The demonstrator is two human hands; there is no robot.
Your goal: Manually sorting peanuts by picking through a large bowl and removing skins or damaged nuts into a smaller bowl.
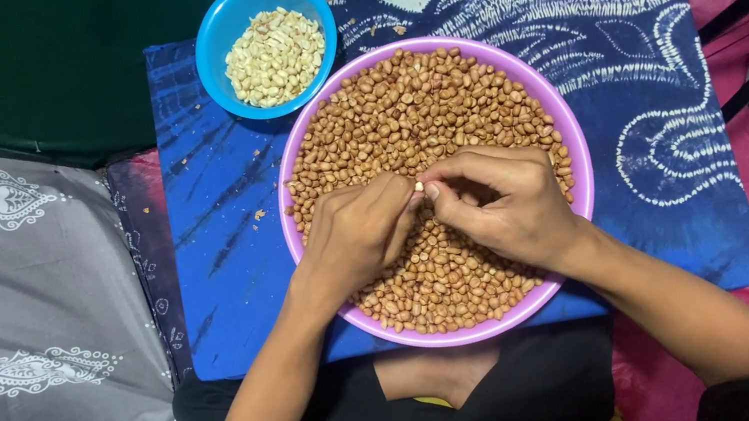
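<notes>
Pale, skinless kernels fill the small blue bowl [271, 43] that I see at the upper left, its rim just touching the far-left rim of the big purple bowl [578, 156]. Both stand on a blue patterned cloth [631, 46], with a grey printed fabric [5, 303] off to the left.

Moving right, my left hand [353, 234] comes in over the near-left part of the purple bowl, fingers curled, thumb and forefinger closed on a single pale peanut [418, 189]. That nut sits right at the meeting point of the two hands, above the middle of the heap of red-brown peanuts [417, 102]. It is too small for me to tell which way its long axis runs.

Further right, my right hand [500, 205] meets it from the other side, fingers bent, its fingertips pressed against the same nut. Both hands look equally close to it; neither is spread.

From the pinch, the blue bowl lies up and to the left, on the left hand's side, so I judge that hand the nearer one to it.
</notes>
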